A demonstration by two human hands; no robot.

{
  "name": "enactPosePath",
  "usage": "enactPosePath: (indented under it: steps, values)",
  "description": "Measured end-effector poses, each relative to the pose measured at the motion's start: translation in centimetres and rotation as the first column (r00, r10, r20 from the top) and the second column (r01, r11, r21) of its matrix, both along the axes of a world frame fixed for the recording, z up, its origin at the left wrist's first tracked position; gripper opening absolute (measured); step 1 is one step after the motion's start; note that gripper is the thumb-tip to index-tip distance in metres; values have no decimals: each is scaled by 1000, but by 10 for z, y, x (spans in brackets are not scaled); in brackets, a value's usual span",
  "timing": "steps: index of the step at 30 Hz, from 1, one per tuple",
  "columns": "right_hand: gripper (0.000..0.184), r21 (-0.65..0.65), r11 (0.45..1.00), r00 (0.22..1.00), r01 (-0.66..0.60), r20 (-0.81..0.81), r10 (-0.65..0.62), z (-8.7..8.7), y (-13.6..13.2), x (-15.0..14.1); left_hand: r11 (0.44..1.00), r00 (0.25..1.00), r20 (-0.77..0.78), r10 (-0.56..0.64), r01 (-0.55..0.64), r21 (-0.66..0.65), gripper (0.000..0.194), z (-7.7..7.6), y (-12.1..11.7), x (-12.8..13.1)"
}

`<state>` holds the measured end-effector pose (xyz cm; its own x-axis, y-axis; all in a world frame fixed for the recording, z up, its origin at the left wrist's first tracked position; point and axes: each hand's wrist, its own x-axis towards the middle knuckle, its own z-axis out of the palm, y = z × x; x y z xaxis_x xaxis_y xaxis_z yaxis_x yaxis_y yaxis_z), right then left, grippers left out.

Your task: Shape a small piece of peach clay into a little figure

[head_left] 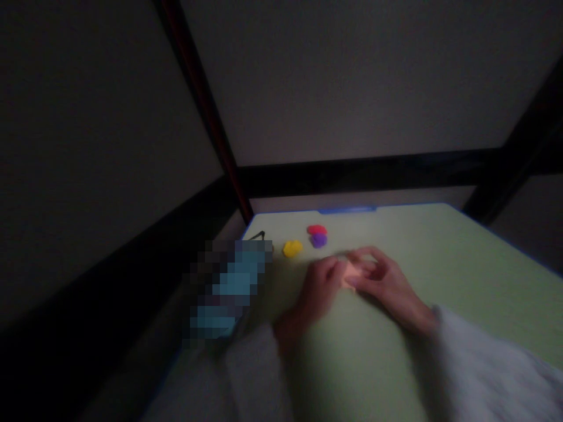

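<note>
A small peach-coloured piece of modelling clay [350, 274] is between my two hands, low over the pale green table [352, 363]. My left hand [320, 286] grips its left side, with the thumb and fingers pressed together. From the right, my right hand [382, 282] pinches the same piece between thumb and fingers. Fingers cover much of the clay, and blur hides its exact shape. Just beyond my left hand lie a yellow lump of clay [292, 248], a purple lump [319, 240] and a red one [316, 229]. The purple and red lumps appear to touch.
A pixelated blue-green area [237, 281] covers something at the table's left edge, with a thin dark looped part [259, 235] showing above it. Blue trim [347, 209] runs along the table's far edge. Behind stands a grey wall [352, 88] with a dark horizontal band.
</note>
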<state>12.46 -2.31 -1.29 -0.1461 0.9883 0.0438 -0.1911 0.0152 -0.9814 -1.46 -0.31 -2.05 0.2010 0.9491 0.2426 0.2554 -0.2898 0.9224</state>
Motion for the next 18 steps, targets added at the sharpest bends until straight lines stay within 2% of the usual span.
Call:
enactPosePath:
  steps: [7, 18]
  values:
    - [46, 10, 1000, 999, -28, -29, 29, 0, 1, 0, 999, 999, -22, -46, 46, 11, 32, 3, -1, -2]
    - [46, -3, 1000, 997, -24, -77, 24, -2, 0, -1, 999, 999, -2, -43, 43, 24, 29, 1, -3, 1]
